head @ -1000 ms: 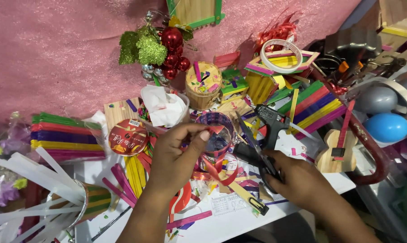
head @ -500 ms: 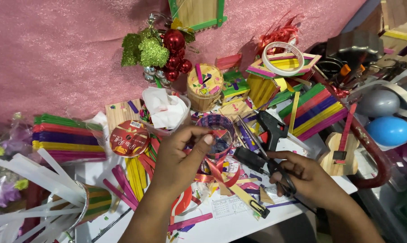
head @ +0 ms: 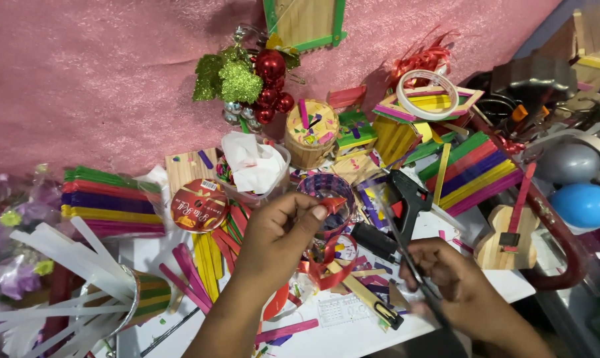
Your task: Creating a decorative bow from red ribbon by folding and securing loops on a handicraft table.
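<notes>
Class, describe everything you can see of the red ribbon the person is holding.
The red ribbon is a narrow, glossy strip, satin-like. The left hand pinches its free end between thumb and forefinger, above the cluttered white table. From there it drops and curls into loose loops beside the wrist, lying over coloured craft sticks. The right hand, holding scissors, does not touch it.

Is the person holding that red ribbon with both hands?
No, only the left hand pinches the red ribbon at its end, while the right hand grips a pair of scissors.
</notes>
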